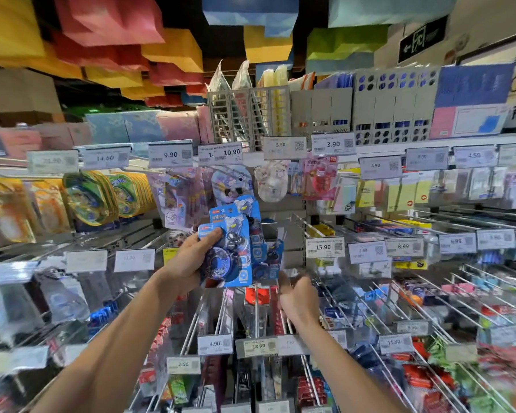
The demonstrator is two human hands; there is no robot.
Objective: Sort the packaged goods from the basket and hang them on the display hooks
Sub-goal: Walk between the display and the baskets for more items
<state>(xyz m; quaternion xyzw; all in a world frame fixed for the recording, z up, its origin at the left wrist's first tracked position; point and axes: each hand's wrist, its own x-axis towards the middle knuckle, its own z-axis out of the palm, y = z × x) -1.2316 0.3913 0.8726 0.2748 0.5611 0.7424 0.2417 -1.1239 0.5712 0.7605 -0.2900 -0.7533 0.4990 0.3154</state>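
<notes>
Shop aisle of display hooks (pixel 399 308) (coloured ceiling blocks (pixel 113 22) overhead)

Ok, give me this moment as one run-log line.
left hand: grips blue carded blister packs, not yet hung | right hand: blurred near metal display hooks, grip unclear | basket: not in view

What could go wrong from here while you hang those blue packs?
1. The left hand grips several fanned blue packs at once; pulling one free could, I think, spill the others.
2. The right hand is blurred and sits close to the hook rods and the 18.90 price tag, so it may snag or knock them.
</notes>
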